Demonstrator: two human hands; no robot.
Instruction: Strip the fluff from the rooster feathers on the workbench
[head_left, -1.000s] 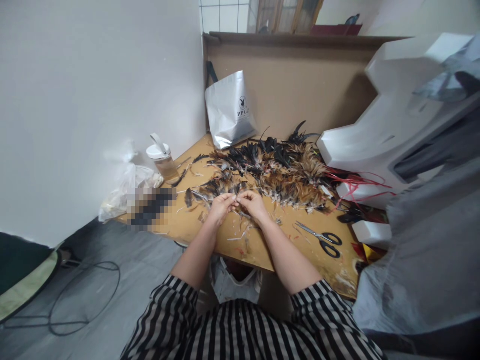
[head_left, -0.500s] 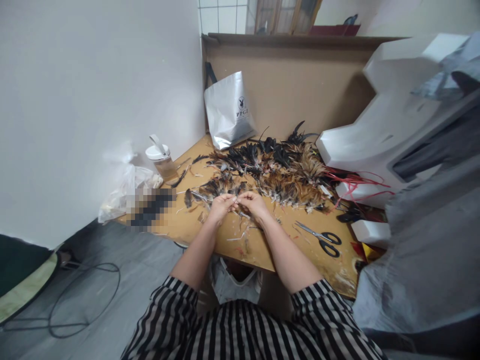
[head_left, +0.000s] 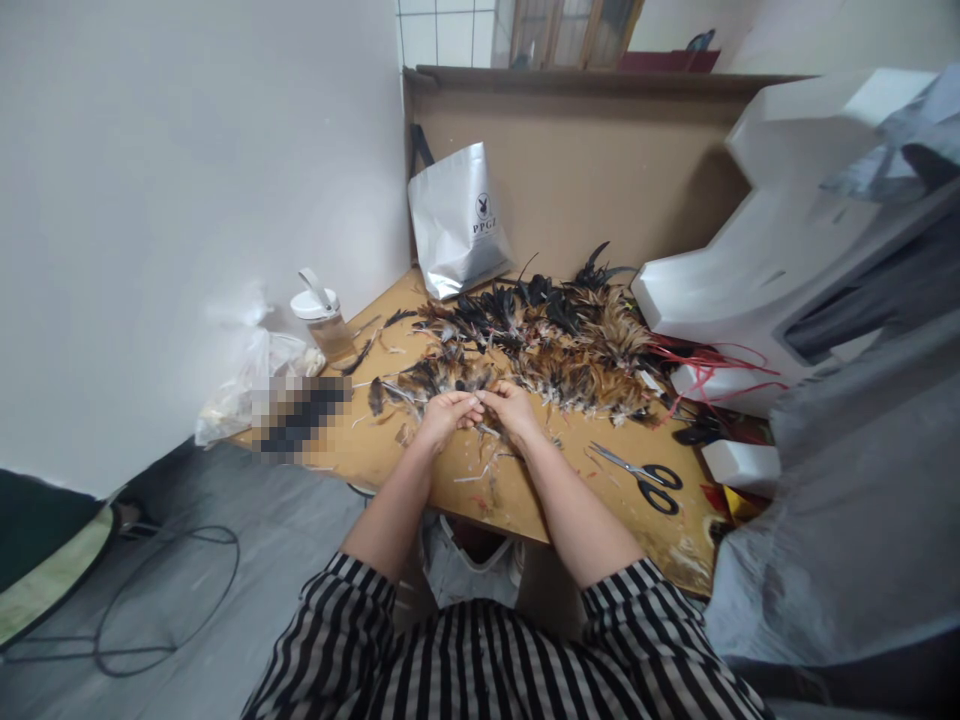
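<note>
My left hand [head_left: 444,412] and my right hand [head_left: 510,405] meet fingertip to fingertip over the wooden table [head_left: 525,490], both pinched closed on a small feather [head_left: 475,402] between them. Just beyond my fingers lies a wide pile of black and brown feathers [head_left: 555,345]. Pale feather scraps [head_left: 487,462] are scattered on the wood under my wrists.
Black-handled scissors [head_left: 645,478] lie to the right of my right forearm. A white-capped bottle [head_left: 324,322] and a clear plastic bag [head_left: 247,375] stand at the left. A silver bag [head_left: 457,222] leans on the brown back panel. White foam blocks [head_left: 772,250] and red strings [head_left: 705,365] crowd the right.
My hands have stayed in the same spot; the fingertips have shifted slightly against each other on the feather. Nothing else has moved.
</note>
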